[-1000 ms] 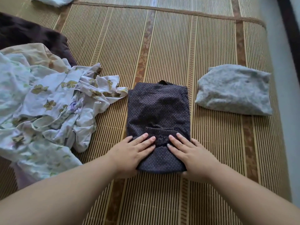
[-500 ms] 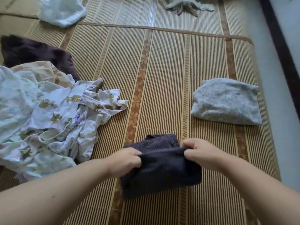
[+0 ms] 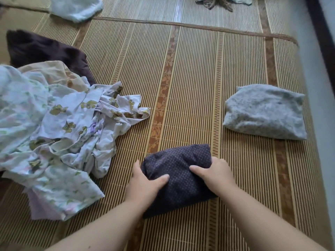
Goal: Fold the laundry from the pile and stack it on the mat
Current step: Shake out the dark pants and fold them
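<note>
Dotted navy garment (image 3: 179,180) sits folded tight on the mat (image 3: 190,87), left hand (image 3: 145,185) and right hand (image 3: 215,175) each gripping a side, thumbs on top, so the fold looks finished, and the next move calls for a lift across onto the grey folded piece (image 3: 264,111), keeping it bundled.

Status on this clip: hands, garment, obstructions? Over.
Left hand and right hand grip folded dark dotted garment at its sides. Garment on mat, apart from folded grey piece. Only bare mat between; unfolded pile lies left.
</note>
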`<act>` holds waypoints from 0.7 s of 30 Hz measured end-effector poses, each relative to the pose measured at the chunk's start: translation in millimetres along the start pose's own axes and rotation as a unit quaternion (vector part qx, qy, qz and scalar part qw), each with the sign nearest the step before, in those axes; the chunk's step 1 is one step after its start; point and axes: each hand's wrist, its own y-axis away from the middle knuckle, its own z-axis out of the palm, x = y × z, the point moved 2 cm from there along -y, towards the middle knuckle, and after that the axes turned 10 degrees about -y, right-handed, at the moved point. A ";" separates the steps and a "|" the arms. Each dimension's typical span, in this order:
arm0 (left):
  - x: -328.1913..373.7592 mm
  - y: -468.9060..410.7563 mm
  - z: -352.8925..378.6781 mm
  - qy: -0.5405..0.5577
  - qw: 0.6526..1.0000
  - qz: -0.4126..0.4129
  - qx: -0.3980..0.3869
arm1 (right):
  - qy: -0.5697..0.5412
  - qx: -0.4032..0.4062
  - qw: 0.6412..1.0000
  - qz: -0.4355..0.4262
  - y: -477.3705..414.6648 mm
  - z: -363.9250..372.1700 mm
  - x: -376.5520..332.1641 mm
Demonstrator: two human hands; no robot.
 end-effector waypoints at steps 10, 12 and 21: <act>16.0 13.1 -0.7 0.062 0.976 0.205 -0.031 | -0.114 -0.110 0.986 -0.051 16.7 -20.8 -4.4; 27.3 14.1 2.0 0.036 0.974 0.214 -0.071 | -0.103 -0.079 0.987 -0.097 19.6 -34.5 -1.6; 205.6 16.0 44.3 -0.170 0.915 0.356 -0.080 | -0.054 0.049 0.985 -0.157 -17.0 -192.9 20.5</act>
